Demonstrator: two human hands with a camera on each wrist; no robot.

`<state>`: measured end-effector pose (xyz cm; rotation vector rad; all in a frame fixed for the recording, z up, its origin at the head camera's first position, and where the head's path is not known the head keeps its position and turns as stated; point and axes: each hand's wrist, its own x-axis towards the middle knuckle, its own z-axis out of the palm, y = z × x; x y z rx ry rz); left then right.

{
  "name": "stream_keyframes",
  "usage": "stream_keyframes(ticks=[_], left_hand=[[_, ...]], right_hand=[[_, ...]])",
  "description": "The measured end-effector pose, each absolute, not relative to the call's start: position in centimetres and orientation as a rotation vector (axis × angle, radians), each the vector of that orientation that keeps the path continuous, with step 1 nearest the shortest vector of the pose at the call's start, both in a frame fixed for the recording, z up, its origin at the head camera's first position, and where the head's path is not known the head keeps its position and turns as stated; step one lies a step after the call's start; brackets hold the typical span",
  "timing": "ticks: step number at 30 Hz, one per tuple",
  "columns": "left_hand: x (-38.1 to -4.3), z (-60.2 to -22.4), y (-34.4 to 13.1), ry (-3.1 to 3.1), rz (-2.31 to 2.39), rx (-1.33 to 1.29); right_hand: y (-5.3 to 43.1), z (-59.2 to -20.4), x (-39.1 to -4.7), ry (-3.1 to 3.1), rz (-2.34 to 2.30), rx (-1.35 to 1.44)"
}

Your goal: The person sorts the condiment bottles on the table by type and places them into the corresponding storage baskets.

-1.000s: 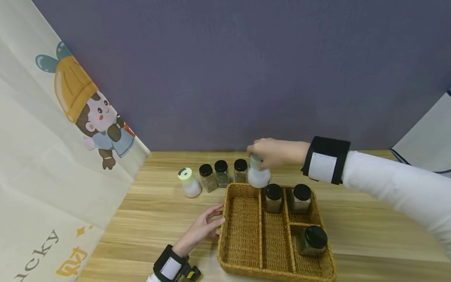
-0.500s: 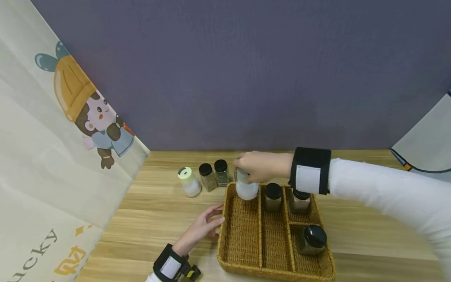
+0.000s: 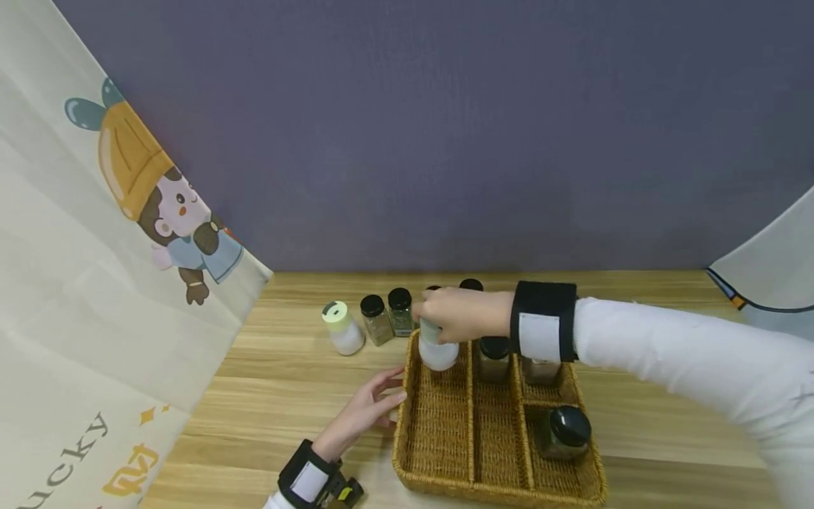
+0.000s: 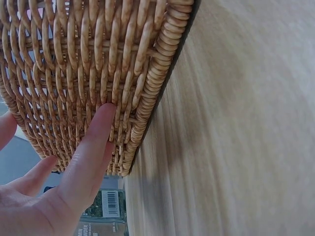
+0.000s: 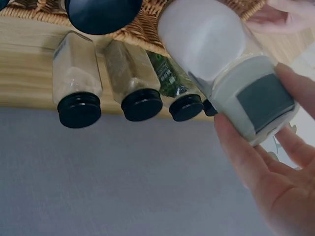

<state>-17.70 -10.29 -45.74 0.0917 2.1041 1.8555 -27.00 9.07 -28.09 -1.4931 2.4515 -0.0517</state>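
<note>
At the near left, the letters "ucky" can be read on a white curtain [image 3: 57, 311], beside one orange Chinese character. One brown wicker basket [image 3: 502, 493] is touched on its left wall by the left hand [image 3: 362, 413], whose fingers are loosely extended with nothing grasped. The basket is divided into four compartments, and three black-lidded jars are held in it: a near right jar [image 3: 566, 433], a far right jar [image 3: 543, 372] and a middle jar [image 3: 494, 362]. One shaker [image 3: 439, 355] is gripped around its lid [image 5: 266, 101] by the right hand [image 3: 467, 314], at the far end of the left compartment; whether its base is set down cannot be told. White contents are seen, and the pale green lid is marked with a dark grey panel. Beyond the basket, four more black-lidded jars are lined up, two partly covered by the right hand. "MIN" and "POWDER" can be read on a brown-filled jar [image 3: 378, 325], a barcode on a green-herb jar [image 3: 402, 319]. Left of these, a second shaker [image 3: 346, 336] is topped in yellow-green.
</note>
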Motion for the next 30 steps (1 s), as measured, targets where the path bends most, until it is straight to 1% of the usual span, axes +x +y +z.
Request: stream_keyframes(ticks=[10,30], left_hand=[[-17.5,-45.6,-10.2,2.062,1.889,0.095],[-17.3,-45.5,-10.1,2.089,1.875,0.093]], right_hand=[[9.4,-29.2,-26.9,2.461,-0.078,-1.498],[9.5,-31.6,-26.7,2.518,0.033,-1.456]])
